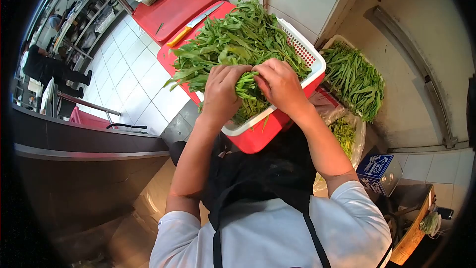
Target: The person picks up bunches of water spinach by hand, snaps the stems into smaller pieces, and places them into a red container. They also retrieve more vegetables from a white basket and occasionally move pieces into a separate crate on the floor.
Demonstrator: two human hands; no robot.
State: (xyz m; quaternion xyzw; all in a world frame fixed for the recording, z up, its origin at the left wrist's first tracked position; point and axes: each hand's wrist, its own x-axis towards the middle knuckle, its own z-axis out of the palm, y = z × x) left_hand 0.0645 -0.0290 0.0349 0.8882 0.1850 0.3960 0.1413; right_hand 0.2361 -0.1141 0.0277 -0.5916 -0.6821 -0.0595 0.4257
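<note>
- a small bunch of stems [245, 87] is held between the two hands, over the near end of a white basket [320, 64] in which a heap of leafy greens [235, 37] is piled, with leaves spilling over its left side
- by the left hand [220, 92] the bunch is gripped from the left, the fingers curled closed and the thumb hidden beneath
- by the right hand [282, 87] the same bunch is met from the right, thumb and forefinger bent in and nearly closed on it; how much is pinched there cannot be told
- the basket is set on a red surface [253, 141]; a knife with a yellow handle [179, 36] is laid just beyond the leaves, its blade pointed away
- to the right, more greens [353, 77] are held in another basket, and green stalks [344, 134] are seen in a clear bag
- the bunch is judged light, its stems crisp and fairly stiff, likely to be snapped if bent sharply; the leaves seem soft, limp and easily bruised or torn
- if the stems are wet, some slipping may be expected, so a hold is best taken round the gathered stems, with light pressure, rather than by the leaves
</note>
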